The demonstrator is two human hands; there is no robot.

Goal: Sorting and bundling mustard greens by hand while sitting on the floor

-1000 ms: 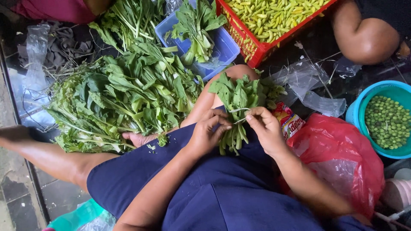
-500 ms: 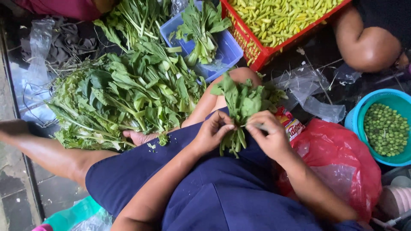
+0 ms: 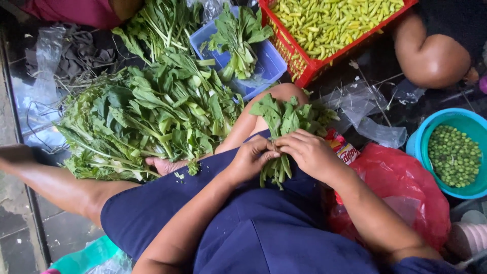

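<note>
The floor [image 3: 30, 228] is dark, wet tile, and it runs down the left side of the frame. A person in dark blue clothes [image 3: 264, 233] sits on it and fills the lower middle.

The biggest thing is a big heap of loose green leafy stalks [image 3: 147, 116], spread over the floor in the left middle. One bare foot pokes out just under the heap.

At the top right is a red plastic crate full of small yellow-green chillies [image 3: 329, 25]. Just left of it is a blue plastic tub with a few leafy bunches in it [image 3: 243, 45].

At the lower right lies a crumpled red plastic bag [image 3: 406, 193], touching the person's right arm. Beside it, at the right edge, sits a round teal plastic bowl of small green peas [image 3: 456, 152]. Clear plastic bags [image 3: 365, 111] lie on the floor between the crate and the red bag. Another person's bare knee [image 3: 431, 56] shows at the upper right.

In the middle of the frame, on the person's lap, is a small bunch of green leafy stalks [image 3: 284, 122]. Its leaves point up in the frame and its stems point down. The left hand [image 3: 251, 160] is curled around the stems from the left. The right hand [image 3: 307, 152] is closed on them from the right. The two hands touch each other at the stems.
</note>
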